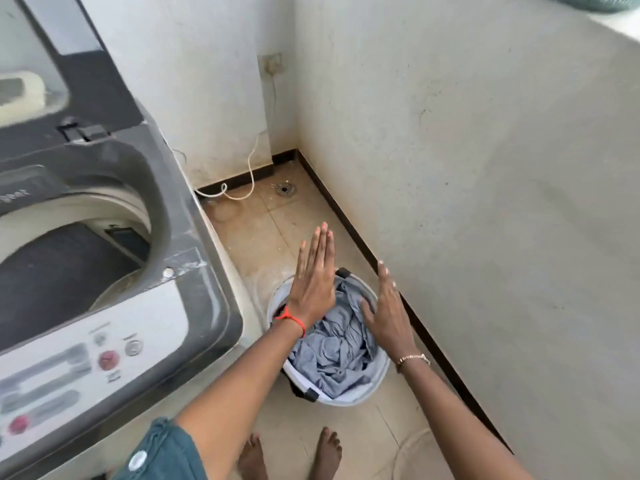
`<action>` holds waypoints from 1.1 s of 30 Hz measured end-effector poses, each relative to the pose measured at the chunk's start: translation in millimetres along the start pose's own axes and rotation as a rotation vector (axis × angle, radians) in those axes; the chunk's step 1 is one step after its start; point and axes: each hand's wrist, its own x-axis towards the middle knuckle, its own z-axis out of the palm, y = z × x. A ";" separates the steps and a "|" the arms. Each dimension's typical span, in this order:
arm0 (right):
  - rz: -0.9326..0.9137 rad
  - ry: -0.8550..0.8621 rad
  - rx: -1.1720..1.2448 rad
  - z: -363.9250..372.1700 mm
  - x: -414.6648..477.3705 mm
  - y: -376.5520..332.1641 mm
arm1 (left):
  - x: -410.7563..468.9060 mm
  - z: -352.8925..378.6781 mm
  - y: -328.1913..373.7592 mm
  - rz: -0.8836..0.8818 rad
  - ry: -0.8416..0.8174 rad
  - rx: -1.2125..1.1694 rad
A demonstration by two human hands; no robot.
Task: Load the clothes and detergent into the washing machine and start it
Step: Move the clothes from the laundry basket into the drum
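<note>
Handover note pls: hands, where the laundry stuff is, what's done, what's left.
Left hand: open, flat, empty, above the round pale-grey laundry basket.
Right hand: open, empty, over the basket's right side; contact with the cloth unclear.
Crumpled grey-blue clothes: in the basket on the tiled floor, between the grey top-load washing machine and the wall.
Done: machine lid is up, drum open and looks dark.
Left: lift clothes into the drum, add detergent (none in view), close lid, start.

clothes (337,344) in basket (381,370), right of washer (104,271)
</note>
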 end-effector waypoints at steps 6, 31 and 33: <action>0.029 -0.197 -0.096 93.2 -35.6 88.9 | -65.4 130.4 -32.3 -0.112 -0.253 0.015; -0.331 -0.494 -0.738 316.3 39.2 232.8 | -107.3 411.6 -80.7 -0.333 -0.784 0.094; -0.253 -0.554 -0.698 318.2 42.1 231.3 | -105.3 418.3 -81.8 -0.331 -0.797 0.079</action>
